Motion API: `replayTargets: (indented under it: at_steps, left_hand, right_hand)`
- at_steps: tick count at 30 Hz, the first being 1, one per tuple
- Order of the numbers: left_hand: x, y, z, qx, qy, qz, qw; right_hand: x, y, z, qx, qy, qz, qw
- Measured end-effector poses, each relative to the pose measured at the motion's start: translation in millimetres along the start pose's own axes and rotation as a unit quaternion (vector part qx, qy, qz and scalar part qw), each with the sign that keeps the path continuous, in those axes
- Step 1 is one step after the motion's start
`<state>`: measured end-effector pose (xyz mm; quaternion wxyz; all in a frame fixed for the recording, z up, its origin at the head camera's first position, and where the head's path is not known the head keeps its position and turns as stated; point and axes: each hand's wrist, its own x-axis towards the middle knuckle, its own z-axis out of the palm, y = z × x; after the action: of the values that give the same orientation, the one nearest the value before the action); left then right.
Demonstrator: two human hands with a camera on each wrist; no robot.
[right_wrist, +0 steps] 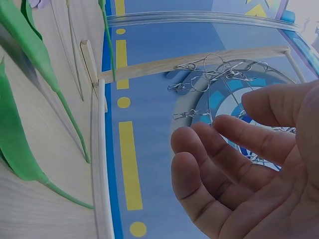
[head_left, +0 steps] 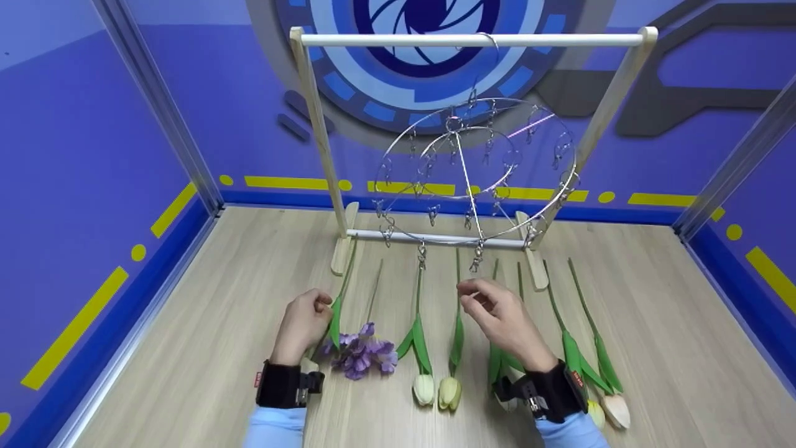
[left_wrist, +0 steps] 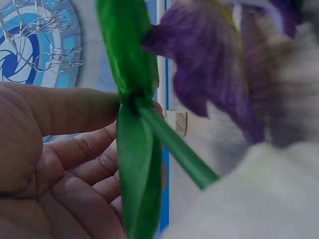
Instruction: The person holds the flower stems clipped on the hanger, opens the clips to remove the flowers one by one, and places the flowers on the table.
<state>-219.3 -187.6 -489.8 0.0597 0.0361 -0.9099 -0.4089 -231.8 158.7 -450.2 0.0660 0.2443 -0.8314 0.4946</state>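
In the head view, my left hand [head_left: 303, 325] pinches a green-stemmed flower [head_left: 336, 320] by its leaves. The left wrist view shows thumb and fingers at the leaf base of the stem [left_wrist: 174, 149], with a blurred white bloom [left_wrist: 264, 196] close to the camera. My right hand [head_left: 502, 316] hovers near the hanger's lowest clips, its fingers loosely curled and holding nothing. Behind both hands, a round wire hanger [head_left: 471, 186] with many dangling metal clips [head_left: 422, 255] hangs by a hook. Beside the left hand lies a purple flower [head_left: 365, 356].
A wooden rack [head_left: 322, 134] with a white top rod [head_left: 398, 40] bears the hanger. On the table [head_left: 186, 336] lie a white tulip [head_left: 424, 390], a yellow-green tulip [head_left: 449, 394], a peach tulip [head_left: 616, 411] and others, partly under the right wrist. Blue walls [head_left: 205, 106] enclose the table.
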Motion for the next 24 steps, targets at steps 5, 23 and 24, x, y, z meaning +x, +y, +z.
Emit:
replayTargets:
  at_steps: [5,23,24]
  left_hand:
    - [-0.9,-3.3,4.0,0.017,0.009,0.012,0.9997]
    - [3.6,-9.8,13.1,0.028,0.056,-0.036,0.9974]
    - [3.8,-9.7,13.6,0.026,0.06,-0.037,0.9972]
  right_hand:
    - [-0.2,-0.5,1.7,-0.003,-0.009,0.006,0.9999]
    - [-1.5,0.8,2.1,-0.014,-0.013,0.001,0.9998]
    - [-1.7,1.1,2.0,-0.016,-0.013,0.001,0.9998]
